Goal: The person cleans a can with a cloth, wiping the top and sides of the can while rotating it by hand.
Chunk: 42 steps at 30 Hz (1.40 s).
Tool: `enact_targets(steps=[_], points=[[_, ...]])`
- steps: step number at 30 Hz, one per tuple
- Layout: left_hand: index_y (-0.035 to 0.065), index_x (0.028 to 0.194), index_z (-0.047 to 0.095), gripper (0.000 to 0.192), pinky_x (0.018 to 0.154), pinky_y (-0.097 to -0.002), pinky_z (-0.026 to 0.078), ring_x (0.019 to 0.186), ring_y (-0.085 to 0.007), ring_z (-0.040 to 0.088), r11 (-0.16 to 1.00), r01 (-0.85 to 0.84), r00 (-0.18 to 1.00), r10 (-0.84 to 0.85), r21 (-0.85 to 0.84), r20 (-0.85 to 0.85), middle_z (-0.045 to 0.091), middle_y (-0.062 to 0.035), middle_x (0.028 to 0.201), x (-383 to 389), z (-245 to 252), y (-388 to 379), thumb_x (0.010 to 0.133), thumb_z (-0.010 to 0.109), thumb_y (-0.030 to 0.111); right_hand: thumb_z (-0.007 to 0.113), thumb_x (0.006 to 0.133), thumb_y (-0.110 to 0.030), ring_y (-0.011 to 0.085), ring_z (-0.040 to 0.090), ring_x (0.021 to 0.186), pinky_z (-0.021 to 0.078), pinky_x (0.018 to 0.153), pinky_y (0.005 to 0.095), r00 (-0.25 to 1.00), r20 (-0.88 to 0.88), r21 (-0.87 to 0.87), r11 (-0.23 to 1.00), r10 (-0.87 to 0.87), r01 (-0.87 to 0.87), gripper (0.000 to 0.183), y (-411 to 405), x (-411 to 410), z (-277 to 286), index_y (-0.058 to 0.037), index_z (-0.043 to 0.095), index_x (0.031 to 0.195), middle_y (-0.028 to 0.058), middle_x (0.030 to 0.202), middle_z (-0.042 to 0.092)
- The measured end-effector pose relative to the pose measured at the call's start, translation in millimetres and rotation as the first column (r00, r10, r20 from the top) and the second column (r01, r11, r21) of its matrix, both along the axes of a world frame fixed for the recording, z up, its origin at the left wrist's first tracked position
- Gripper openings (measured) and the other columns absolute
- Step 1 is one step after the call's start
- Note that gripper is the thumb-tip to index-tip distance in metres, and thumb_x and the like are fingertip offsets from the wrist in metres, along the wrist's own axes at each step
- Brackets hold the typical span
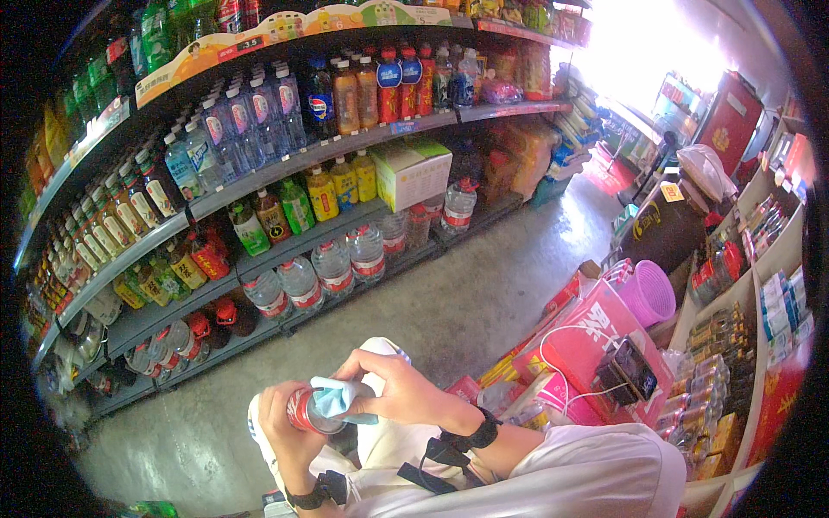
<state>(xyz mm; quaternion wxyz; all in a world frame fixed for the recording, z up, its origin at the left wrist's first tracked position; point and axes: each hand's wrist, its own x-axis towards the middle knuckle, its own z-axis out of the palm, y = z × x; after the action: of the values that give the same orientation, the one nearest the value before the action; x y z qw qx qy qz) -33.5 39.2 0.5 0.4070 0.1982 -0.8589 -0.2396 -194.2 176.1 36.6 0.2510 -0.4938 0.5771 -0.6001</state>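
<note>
At the bottom middle, my left hand (289,427) is wrapped around a red and silver drink can (303,412), which lies tilted above my knees. My right hand (395,392) pinches a light blue cloth (333,396) between thumb and fingers and presses it against the end of the can. The cloth covers part of that end. Black straps with small dark devices sit on both wrists.
Shelves of bottled drinks (262,116) curve across the left and top, with large water bottles (337,265) on the lowest level. At right stand a red box (583,343) bearing a dark device and cable, a pink basket (649,292) and shelves of cans (696,395).
</note>
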Motion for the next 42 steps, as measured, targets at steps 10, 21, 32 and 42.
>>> enact_targets(steps=[10, 21, 32, 42], points=[[0.0022, 0.096, 0.064, 0.038, 0.073, -0.0415, 0.051, 0.081, -0.0381, 0.065, 0.991, 0.084, 0.990, -0.095, 0.105, 0.108, 0.065, -0.0151, 0.087, -2, 1, 3, 0.062, 0.081, 0.007, 0.087, 0.075, -0.010, 0.0319, 0.071, 0.098, 0.0548, 0.084, 0.0383, 0.974, -0.225, -0.131, 0.991, -0.021, -0.009, 0.038, 0, -7, 0, -0.0016, 0.066, 0.105, 0.0130, 0.101, 0.072], [0.0043, 0.097, 0.066, 0.041, 0.077, -0.0421, 0.049, 0.086, -0.0364, 0.064, 0.997, 0.014, 1.000, -0.016, 0.071, 0.021, 0.067, -0.0128, 0.091, -2, 3, 4, 0.060, 0.082, 0.008, 0.087, 0.078, -0.007, 0.0183, 0.067, 0.096, 0.0513, 0.091, 0.0342, 0.995, 0.097, 0.089, 0.996, 0.002, -0.010, 0.036, 1, -4, -2, -0.0013, 0.067, 0.107, 0.0077, 0.101, 0.069], [0.0055, 0.095, 0.066, 0.040, 0.078, -0.0423, 0.049, 0.088, -0.0356, 0.064, 0.999, 0.043, 0.998, -0.042, -0.025, 0.048, 0.068, -0.0124, 0.093, -4, 2, 4, 0.058, 0.079, 0.004, 0.084, 0.080, -0.004, 0.0185, 0.071, 0.095, 0.0541, 0.088, 0.0335, 0.998, -0.059, 0.013, 1.000, 0.006, -0.005, 0.036, 2, -5, -2, 0.0004, 0.064, 0.109, 0.0111, 0.100, 0.073], [0.0053, 0.096, 0.067, 0.040, 0.080, -0.0421, 0.050, 0.089, -0.0353, 0.065, 0.986, -0.043, 0.999, 0.045, 0.160, -0.008, 0.069, -0.0122, 0.095, -2, 0, 5, 0.058, 0.080, 0.001, 0.087, 0.077, -0.003, 0.0156, 0.066, 0.101, 0.0511, 0.092, 0.0323, 0.997, 0.071, 0.091, 0.996, 0.009, -0.015, 0.039, 1, -5, -4, -0.0008, 0.066, 0.109, 0.0053, 0.104, 0.067]])
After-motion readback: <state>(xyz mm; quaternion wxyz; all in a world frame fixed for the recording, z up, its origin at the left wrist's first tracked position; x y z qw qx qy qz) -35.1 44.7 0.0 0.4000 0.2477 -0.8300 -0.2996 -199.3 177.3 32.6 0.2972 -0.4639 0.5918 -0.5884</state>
